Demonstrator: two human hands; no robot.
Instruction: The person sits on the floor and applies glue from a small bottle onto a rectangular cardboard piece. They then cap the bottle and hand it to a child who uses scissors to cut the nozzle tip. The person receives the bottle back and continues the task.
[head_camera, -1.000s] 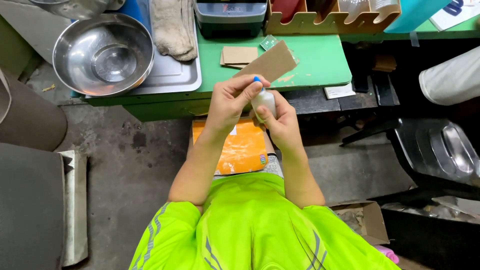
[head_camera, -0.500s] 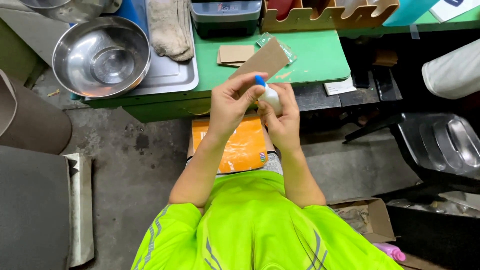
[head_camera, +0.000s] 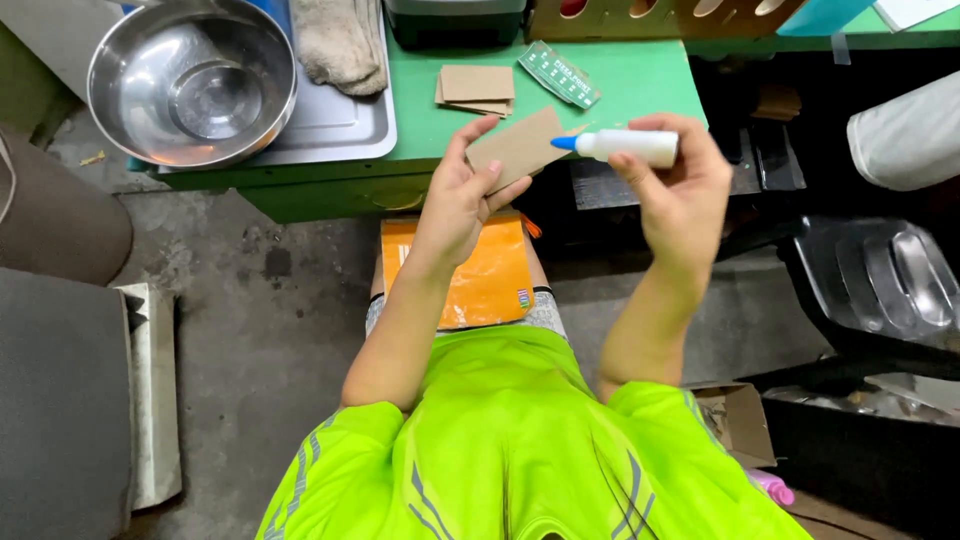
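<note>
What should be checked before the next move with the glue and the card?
1. Left hand grips the brown card: ok, thumb and fingers pinch its lower edge.
2. Right hand holds the glue bottle: ok, bottle lies sideways in the fingers.
3. Blue tip points at the card: ok, it is close to the card's right edge; whether it touches, cannot tell.
4. Tip uncapped: cannot tell.
5. Glue already on the card: cannot tell, the facing side looks plain.
6. Spare cards within reach on the green table: ok, a small stack lies just beyond the hands.
</note>
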